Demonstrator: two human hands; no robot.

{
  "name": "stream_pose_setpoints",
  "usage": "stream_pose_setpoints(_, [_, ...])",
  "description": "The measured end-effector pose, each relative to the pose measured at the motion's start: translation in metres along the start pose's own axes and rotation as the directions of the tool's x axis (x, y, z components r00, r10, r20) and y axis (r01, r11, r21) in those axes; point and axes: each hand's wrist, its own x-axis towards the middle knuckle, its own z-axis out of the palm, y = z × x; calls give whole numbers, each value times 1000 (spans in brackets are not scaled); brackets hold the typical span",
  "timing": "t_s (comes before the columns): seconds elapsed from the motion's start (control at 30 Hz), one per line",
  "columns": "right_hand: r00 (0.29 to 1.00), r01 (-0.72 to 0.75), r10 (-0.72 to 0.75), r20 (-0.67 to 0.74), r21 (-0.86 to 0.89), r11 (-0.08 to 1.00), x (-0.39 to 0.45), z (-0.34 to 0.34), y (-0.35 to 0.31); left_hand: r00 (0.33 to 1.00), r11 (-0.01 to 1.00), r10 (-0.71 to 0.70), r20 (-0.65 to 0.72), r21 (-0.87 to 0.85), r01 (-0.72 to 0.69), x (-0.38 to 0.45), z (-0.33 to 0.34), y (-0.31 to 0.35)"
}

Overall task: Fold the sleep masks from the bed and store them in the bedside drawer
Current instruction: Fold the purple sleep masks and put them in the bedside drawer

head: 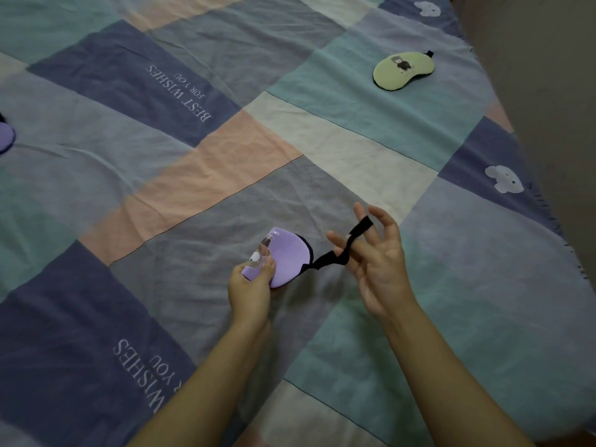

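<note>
Item: folded lilac fabric sleep mask [287, 256], pinched shut by left hand [250, 290] above the patchwork-quilted bed [354, 150]. Right hand [379, 262], fingers spread, has the black elastic strap [345, 246] looped over them. Pale green bear-print sleep mask [403, 71] lies well apart. Risk: strap may slip off and the fold spring open.

The bed cover [225, 162] has printed white words. On one dark blue patch [135, 82] stands "BEST WISHES FOR YOU", seen upside down. On a second dark blue patch [64, 343], nearer than the first, only "WISHES" and "YOU" can be read.
</note>
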Motion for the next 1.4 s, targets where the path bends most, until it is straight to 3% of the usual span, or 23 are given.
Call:
stream_pose_setpoints(0.1, [1000,-19,20,7,-67,998,-3,-15,7,996,984,-20,92,-174,35,-2,2,11])
stream_pose_setpoints(0.17, [996,-71,80,36,-215,974,-5,-20,11,982,969,-26,187,-237,71,-6,3,18])
stream_pose_setpoints(0.3, [984,-53,117,131,-414,909,-10,-18,10,921,992,17,389,-119,32,-6,-3,25])
stream_pose_setpoints(0.43, [978,23,93,186,-539,842,-12,-11,1,865,998,56,499,-61,-29,-2,-7,39])
stream_pose_setpoints(0.67, [993,64,0,121,-525,849,-15,4,9,842,885,-40,539,-371,280,-26,10,39])
stream_pose_setpoints(0.87, [988,154,-122,96,-497,854,-23,6,23,923,981,10,386,-183,66,-34,16,29])
stream_pose_setpoints(1.07, [987,153,-111,118,-453,878,-19,4,7,789,984,-40,613,160,-74,-39,4,45])
stream_pose_setpoints(1.27, [966,229,-113,234,-561,795,-21,7,-1,718,943,-127,684,308,-127,-37,1,56])
stream_pose_setpoints(1.4, [973,180,-58,224,-579,795,-19,6,0,689,924,-140,711,344,-167,-39,0,58])
